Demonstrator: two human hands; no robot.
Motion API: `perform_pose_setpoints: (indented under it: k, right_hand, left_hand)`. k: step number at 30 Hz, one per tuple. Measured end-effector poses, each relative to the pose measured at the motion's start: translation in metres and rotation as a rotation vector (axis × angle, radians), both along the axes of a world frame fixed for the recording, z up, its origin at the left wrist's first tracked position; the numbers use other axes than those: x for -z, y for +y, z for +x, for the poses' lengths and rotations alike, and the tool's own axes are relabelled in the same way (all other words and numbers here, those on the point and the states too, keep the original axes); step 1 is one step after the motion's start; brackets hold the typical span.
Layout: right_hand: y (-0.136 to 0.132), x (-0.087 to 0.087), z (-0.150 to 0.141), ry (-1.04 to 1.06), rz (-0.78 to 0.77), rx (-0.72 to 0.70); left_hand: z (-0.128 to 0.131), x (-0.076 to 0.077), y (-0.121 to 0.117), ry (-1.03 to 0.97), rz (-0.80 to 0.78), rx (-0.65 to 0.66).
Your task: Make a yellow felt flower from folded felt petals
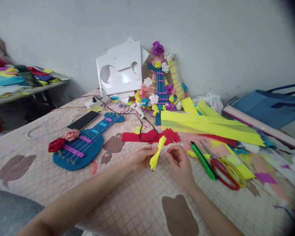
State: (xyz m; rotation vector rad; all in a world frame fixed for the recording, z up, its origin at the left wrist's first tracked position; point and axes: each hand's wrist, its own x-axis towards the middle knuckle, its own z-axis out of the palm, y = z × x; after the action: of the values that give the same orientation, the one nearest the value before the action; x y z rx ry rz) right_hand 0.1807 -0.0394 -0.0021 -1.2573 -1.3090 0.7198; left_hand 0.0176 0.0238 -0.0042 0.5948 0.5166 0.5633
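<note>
In the middle of the head view, my left hand (145, 158) pinches a yellow crepe paper piece (158, 152), gathered narrow at its waist and fanned out at both ends. Just right of it, apart from the paper, is my right hand (180, 164) with curled fingers; whether they hold anything small is hidden. Beyond both hands lie red crepe paper strips (151, 135). A blue paper-covered guitar (86, 144) with strings, purple bands and two paper roses rests to the left.
Right of my hands are a green utility knife (204, 160), red-handled scissors (225, 173) and yellow crepe strips (211, 126). A glue gun (139, 109) with a black cord lies behind. Flower-covered guitars (161, 82) and a white cut-out board (120, 70) lean on the wall. A phone (83, 120) lies left.
</note>
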Motion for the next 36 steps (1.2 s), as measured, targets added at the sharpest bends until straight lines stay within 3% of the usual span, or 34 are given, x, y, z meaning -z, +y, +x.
perform_pose_setpoints:
  k: [4, 11, 21, 29, 36]
  right_hand:
    - [0.000, -0.008, 0.004, -0.456, 0.303, 0.047]
    - [0.003, -0.016, 0.009, -0.728, 0.469, 0.074]
    - [-0.002, -0.022, 0.007, -0.745, 0.326, -0.086]
    - [-0.008, -0.020, 0.000, -0.654, 0.182, -0.109]
    - [-0.009, -0.021, 0.003, -0.625, 0.157, -0.192]
  left_hand:
    - [0.002, -0.003, -0.003, -0.025, -0.036, 0.059]
    - [0.004, -0.001, -0.008, -0.047, -0.056, 0.096]
    - [0.006, 0.003, -0.005, -0.070, -0.059, 0.064]
    - [0.008, 0.005, -0.006, -0.052, -0.065, 0.033]
    - [0.008, 0.006, -0.006, -0.039, -0.071, -0.012]
